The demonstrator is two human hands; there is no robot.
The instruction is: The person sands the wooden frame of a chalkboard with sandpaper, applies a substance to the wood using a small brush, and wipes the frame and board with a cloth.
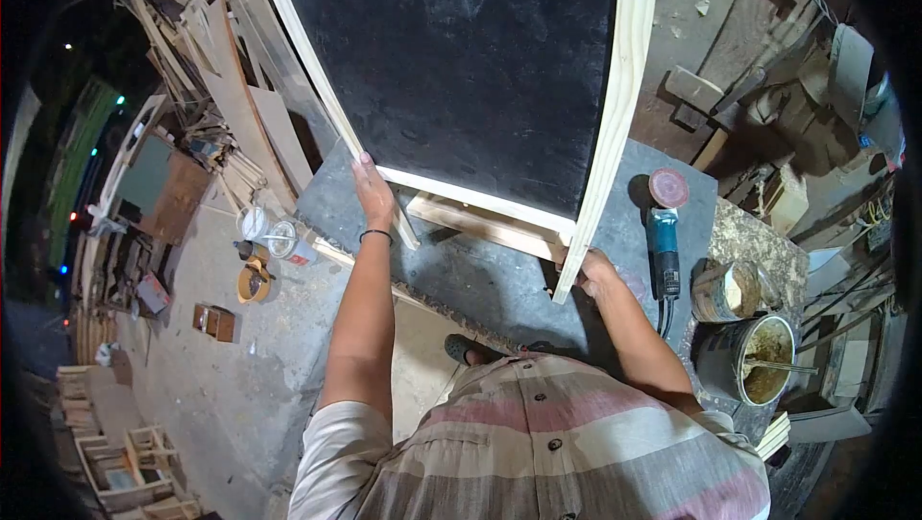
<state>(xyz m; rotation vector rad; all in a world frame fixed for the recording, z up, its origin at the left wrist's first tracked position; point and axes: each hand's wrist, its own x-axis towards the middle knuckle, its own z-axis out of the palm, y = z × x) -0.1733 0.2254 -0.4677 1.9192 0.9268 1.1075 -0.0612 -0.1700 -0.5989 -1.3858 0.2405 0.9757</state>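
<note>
A large black chalkboard [451, 69] in a pale wooden frame [622, 69] stands tilted on the grey worktable [461, 290] in front of me. The frame's side rails run on below the board as short legs, and a second wooden rail [485, 224] shows behind the bottom one. My left hand [375, 198] grips the left side rail near the board's lower corner, its fingers partly hidden. Low on the right, my right hand [593, 272] is closed around the right leg, with most fingers behind the wood.
An angle grinder [664, 241] with a reddish disc lies on the table to the right. Beyond it are a bucket of paste [725, 362] and an open can [715, 291]. Plastic tubs [283, 240] sit at left, near stacked scrap wood [230, 78].
</note>
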